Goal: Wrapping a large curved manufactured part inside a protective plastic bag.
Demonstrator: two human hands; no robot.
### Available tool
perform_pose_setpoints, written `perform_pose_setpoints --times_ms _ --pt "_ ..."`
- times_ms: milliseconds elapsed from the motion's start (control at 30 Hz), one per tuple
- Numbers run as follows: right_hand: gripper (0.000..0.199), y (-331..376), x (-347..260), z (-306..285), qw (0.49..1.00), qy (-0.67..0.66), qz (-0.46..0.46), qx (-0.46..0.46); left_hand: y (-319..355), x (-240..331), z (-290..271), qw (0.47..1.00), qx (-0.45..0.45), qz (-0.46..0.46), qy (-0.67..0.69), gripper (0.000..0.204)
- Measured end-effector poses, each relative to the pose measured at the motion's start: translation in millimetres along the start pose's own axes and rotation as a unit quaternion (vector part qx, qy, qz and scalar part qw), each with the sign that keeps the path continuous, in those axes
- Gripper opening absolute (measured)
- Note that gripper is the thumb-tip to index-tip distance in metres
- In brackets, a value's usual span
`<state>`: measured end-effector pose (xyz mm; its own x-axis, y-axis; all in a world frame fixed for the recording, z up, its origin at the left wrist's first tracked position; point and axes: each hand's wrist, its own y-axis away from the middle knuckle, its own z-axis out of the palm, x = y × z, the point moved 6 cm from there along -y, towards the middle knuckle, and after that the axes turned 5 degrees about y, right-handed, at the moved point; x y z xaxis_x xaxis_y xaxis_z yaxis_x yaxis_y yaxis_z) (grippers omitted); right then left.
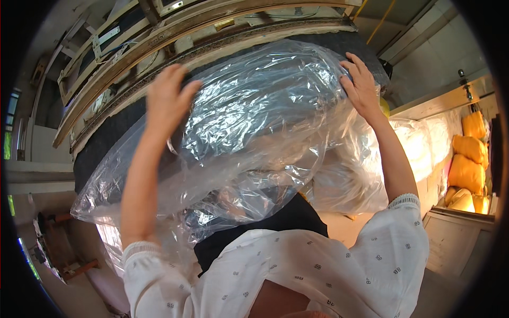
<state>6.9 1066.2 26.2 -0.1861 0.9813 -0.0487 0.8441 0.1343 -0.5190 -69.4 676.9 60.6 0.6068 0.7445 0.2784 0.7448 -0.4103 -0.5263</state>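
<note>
A large clear plastic sheet or bag (254,106), crinkled and shiny, lies across a dark-topped table (93,153) and hangs over its near edge towards me. My left hand (169,98) is over the sheet's left part, thumb apart from the fingers. It is blurred by motion, and I cannot tell whether it touches the plastic. At the sheet's far right end, my right hand (363,87) has its fingers spread and rests against the plastic's edge, gripping nothing that I can see. Folds hide whatever may lie inside or under the plastic.
A wooden frame (122,69) with rails and metal brackets runs along the table's far side. More clear plastic (350,180) hangs at the near right. Stacked yellow-orange bundles (469,164) stand far right above a pale cabinet (458,238). A brown wooden stand (58,246) is at left.
</note>
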Motion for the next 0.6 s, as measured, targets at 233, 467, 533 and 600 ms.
perform_pose_setpoints --times_ms 233,467,533,600 --pt "0.017 -40 43 -1 0.994 -0.078 -0.047 -0.054 -10 8 37 0.977 0.062 -0.061 0.195 0.014" --pt "0.007 -109 71 -10 0.949 0.292 -0.105 0.046 42 11 4 0.974 0.016 -0.13 0.186 0.014" --pt "0.023 -120 45 -31 0.979 0.2 -0.04 -0.004 70 1 -14 0.964 0.007 -0.205 0.171 0.015" --pt "0.024 -109 -11 -51 0.997 -0.05 -0.009 0.063 97 -8 -39 0.954 0.008 -0.252 0.161 0.016"
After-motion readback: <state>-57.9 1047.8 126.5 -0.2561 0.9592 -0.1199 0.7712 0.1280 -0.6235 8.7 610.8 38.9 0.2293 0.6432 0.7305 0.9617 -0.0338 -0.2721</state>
